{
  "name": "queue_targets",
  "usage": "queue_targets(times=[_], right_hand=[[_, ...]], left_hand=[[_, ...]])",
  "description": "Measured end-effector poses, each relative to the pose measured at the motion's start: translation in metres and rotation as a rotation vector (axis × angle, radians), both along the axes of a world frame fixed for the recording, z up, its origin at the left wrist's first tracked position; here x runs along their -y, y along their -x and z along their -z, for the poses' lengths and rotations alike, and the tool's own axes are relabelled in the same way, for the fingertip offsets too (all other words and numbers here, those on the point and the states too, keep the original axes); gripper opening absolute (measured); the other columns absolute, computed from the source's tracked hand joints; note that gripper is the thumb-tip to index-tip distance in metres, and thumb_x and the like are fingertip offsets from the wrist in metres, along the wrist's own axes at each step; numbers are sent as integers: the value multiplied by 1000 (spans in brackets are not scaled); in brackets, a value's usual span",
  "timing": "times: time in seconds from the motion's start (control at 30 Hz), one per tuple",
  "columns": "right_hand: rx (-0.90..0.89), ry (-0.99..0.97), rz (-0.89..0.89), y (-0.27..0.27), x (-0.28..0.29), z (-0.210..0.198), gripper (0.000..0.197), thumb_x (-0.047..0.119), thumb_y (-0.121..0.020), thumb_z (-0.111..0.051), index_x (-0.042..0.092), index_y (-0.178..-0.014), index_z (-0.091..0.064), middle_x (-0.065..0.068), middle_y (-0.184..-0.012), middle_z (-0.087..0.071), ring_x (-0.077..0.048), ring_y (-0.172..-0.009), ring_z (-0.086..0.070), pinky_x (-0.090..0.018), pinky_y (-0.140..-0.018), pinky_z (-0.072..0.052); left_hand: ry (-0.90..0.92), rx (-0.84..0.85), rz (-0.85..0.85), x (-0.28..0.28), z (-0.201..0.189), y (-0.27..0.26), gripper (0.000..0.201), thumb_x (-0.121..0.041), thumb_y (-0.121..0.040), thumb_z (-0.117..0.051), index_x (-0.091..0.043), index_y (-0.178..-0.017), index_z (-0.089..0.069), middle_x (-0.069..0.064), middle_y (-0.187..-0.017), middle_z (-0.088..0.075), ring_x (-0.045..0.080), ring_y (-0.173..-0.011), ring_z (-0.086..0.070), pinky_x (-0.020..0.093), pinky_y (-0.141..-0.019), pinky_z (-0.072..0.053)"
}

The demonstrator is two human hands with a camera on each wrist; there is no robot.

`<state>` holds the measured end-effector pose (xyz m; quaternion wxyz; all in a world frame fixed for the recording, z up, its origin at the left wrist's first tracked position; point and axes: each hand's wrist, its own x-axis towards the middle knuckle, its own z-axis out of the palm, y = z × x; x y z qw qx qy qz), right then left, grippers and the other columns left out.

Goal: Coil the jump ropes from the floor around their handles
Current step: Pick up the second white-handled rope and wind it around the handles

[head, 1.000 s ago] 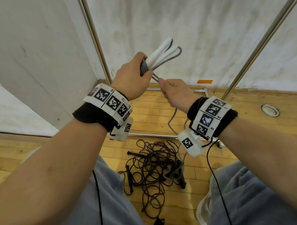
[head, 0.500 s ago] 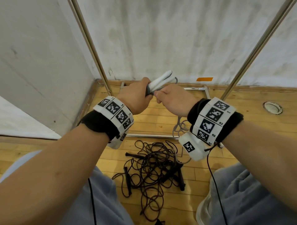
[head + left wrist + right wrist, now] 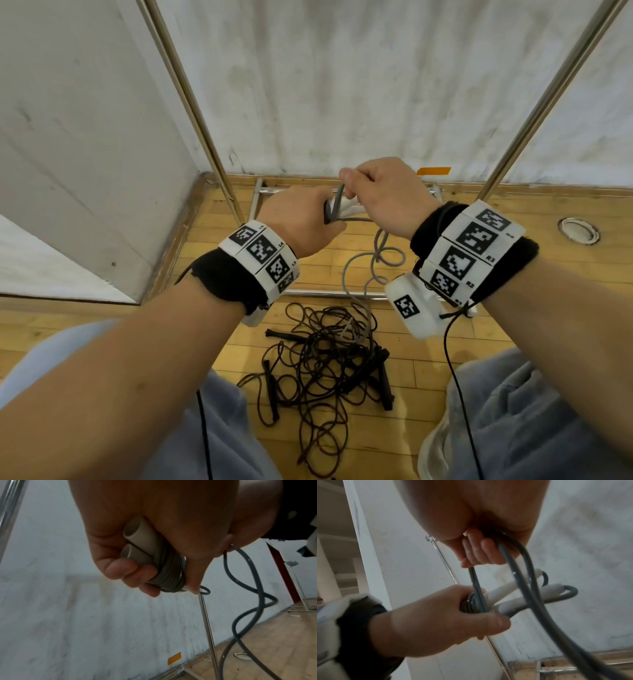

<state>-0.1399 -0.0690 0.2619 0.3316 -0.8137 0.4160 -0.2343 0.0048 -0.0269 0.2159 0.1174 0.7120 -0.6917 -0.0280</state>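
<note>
Raised since the earlier frame, the right hand (image 3: 383, 197) carries the rope (image 3: 529, 582) over the handles (image 3: 137, 545).
Handles are gripped in the left hand (image 3: 298, 222); rope is pinched above them, to be laid taut beside the existing turns (image 3: 169, 573).

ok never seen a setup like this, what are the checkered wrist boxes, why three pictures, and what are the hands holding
No machine here: a person wears a camera on the head and one on each wrist; the patterned wrist bands go with those cameras. The big picture looks down from the head; the other two look along each hand.

The left hand grips two white handles side by side, with grey rope already wound round them in several turns. The right hand holds the loose part of that rope, which trails down to the wooden floor.

On the floor lies a tangle of dark jump ropes, not yet coiled.
</note>
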Motion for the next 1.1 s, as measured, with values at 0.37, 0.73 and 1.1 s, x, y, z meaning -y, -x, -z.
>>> queue_targets(times=[0.37,0.73,1.1], right_hand=[[-54,7,43,27,37,-6,49,47,-84,-63,7,-57,-56,9,-37,-25,-9,-36,-26,-16,-41,-25],[20,-516,-28,15,35,19,35,14,-100,-39,21,-66,-44,10,-53,-51,-8,-49,-43,-17,-47,-35],[301,-523,14,-17,-4,34,52,54,-97,-22,21,-65,-47,6,-50,-42,-10,-41,-33,-23,-41,-29]], left_hand=[[43,-103,198,-16,-19,7,17,-39,-88,-57,-21,-90,-59,-6,-69,-57,18,-65,-53,33,-57,-40],[244,-515,156,-28,-40,8,27,-37,-78,-62,-15,-92,-58,-7,-61,-54,9,-51,-47,22,-47,-33],[312,-1147,-120,-16,-40,11,16,-29,-79,-59,-17,-84,-49,10,-67,-61,25,-42,-49,31,-41,-39]])
